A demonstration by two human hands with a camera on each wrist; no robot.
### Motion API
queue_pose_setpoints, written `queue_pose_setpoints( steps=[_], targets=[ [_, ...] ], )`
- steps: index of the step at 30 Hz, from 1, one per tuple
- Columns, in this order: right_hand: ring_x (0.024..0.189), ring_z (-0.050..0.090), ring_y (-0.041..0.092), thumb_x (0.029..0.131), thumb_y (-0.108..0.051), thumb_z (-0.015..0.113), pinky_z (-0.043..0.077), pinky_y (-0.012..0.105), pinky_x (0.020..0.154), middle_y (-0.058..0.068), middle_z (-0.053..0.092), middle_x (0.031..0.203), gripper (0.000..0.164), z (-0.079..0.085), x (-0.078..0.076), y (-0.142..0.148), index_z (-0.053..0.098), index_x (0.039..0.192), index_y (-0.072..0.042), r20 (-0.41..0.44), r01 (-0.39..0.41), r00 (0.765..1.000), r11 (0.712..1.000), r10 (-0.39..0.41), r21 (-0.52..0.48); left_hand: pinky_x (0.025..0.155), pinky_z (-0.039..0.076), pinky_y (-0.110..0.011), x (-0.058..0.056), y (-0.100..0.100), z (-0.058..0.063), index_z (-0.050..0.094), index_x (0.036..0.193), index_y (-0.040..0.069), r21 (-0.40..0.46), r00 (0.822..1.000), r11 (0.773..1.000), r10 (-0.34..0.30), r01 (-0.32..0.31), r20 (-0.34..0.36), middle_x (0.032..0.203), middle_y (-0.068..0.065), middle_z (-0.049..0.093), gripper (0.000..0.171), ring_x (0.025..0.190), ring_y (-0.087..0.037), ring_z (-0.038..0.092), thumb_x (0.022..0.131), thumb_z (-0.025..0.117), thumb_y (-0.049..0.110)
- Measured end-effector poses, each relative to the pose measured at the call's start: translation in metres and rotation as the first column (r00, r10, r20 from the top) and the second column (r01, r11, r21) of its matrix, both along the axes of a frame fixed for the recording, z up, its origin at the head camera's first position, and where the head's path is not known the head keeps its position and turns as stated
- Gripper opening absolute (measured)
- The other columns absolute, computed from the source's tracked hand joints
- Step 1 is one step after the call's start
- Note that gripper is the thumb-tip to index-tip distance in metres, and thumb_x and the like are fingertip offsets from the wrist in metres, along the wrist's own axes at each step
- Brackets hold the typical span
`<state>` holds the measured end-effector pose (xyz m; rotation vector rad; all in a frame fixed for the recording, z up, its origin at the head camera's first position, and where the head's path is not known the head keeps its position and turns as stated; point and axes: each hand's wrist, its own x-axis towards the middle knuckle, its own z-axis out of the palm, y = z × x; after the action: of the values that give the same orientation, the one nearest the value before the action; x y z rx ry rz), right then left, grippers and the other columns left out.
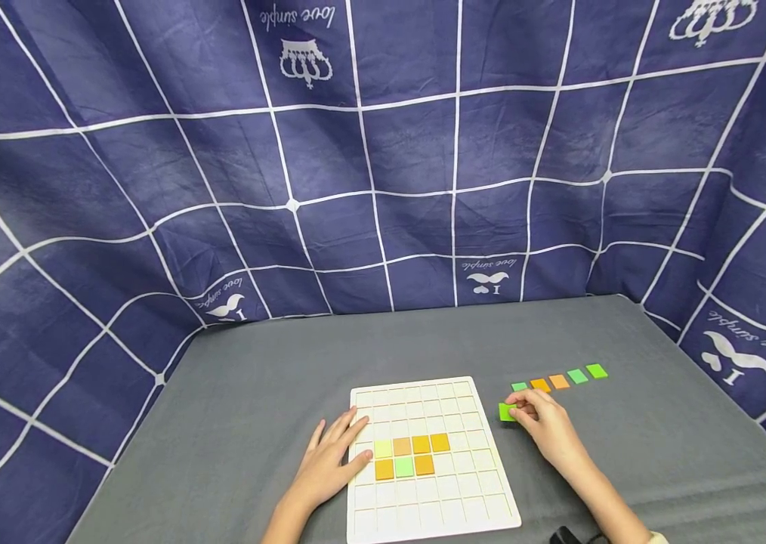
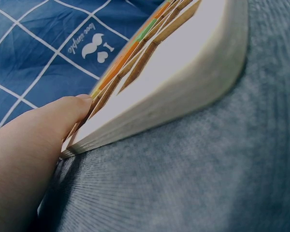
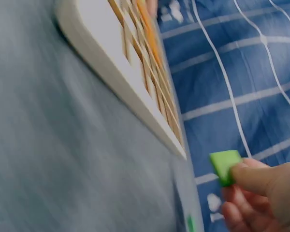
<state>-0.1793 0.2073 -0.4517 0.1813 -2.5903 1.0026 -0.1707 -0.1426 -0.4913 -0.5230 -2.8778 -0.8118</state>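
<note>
In the frame's lower right, the right hand [image 1: 548, 427] has its fingers pinched on a bright-green square tile [image 1: 506, 412], best kept level while the left hand [image 1: 324, 468], fingers spread, steadies the cream gridded board [image 1: 447, 489].

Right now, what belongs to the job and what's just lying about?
Likely job:
white gridded board
its seven coloured square tiles
bright green square tile in the right hand
row of five coloured tiles

Likely not:
partly visible black object
blue cloth backdrop

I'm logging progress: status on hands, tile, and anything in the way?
Left hand rests on board, left edge. Right hand pinches green tile, right of board. Nothing visible between tile and board.
</note>
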Motion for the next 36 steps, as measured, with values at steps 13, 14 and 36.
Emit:
queue_pose_setpoints(
  steps=[13,14,36],
  targets=[
    [0.068,0.051,0.002,0.081,-0.005,0.063,0.043,0.021,0.058,0.002,0.061,0.084,0.011,-0.008,-0.012,0.052,0.065,0.092,-0.008,0.152,-0.042,0.988,0.994,0.026,0.102,0.112,0.008,-0.050,-0.003,0.005,0.003,0.046,0.134,0.023,0.017,1.000,1.000,-0.002,0.002,0.012,0.146,-0.001,0.036,0.056,0.135,-0.023,0.032,0.086,0.050,0.051],
    [0.068,0.051,0.001,0.081,-0.005,0.063,0.043,0.021,0.059,0.002,0.061,0.084,0.011,-0.008,-0.013,0.053,0.065,0.091,-0.008,0.133,-0.035,0.991,0.994,0.020,0.107,0.112,0.008,-0.050,-0.003,0.005,0.004,0.046,0.134,0.023,0.019,1.000,1.000,-0.002,0.001,0.009,0.146,-0.001,0.036,0.056,0.135,-0.023,0.032,0.086,0.051,0.051],
    [0.064,0.040,-0.007,0.078,-0.003,0.066,0.040,0.019,0.055,-0.002,0.058,0.081,0.012,-0.033,-0.014,0.043,0.068,0.085,-0.012,-0.033,0.042,0.999,0.996,-0.040,0.083,0.112,0.008,-0.049,0.001,-0.001,0.003,0.046,0.134,0.023,0.011,1.000,1.000,0.009,-0.009,0.026,0.145,-0.001,0.037,0.056,0.135,-0.023,0.032,0.085,0.051,0.050]
  ],
)
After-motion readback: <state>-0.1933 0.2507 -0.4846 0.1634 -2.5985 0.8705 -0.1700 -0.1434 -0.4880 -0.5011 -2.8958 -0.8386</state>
